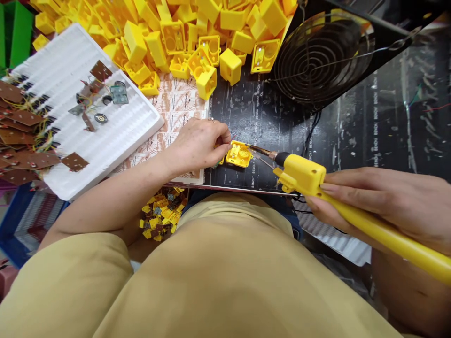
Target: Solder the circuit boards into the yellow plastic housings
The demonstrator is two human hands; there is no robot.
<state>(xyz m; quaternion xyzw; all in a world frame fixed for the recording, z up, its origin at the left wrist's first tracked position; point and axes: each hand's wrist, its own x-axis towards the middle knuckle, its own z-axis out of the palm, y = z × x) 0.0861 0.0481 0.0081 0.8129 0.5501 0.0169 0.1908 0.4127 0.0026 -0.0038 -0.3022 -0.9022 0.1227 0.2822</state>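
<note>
My right hand (373, 202) grips a yellow soldering iron (305, 176) with a dark collar and a thin metal tip pointing left. That tip reaches the right edge of a small open yellow plastic case (239, 154) lying on the dark bench. At the case's left side, my left hand (200, 143) is closed in a pinch. A thin red wire (235, 137) shows at its fingertips. Partly hidden under the thumb is a small green board (218, 164). The fingers cover part of the case's left edge.
Many yellow cases (172, 37) are heaped at the back. A white foam tray (123, 136) on the left carries brown circuit boards (21, 136) with wires and small speakers. A black fan (317, 61) stands back right. Yellow pieces (162, 213) lie below the bench edge, near a blue basket (21, 220).
</note>
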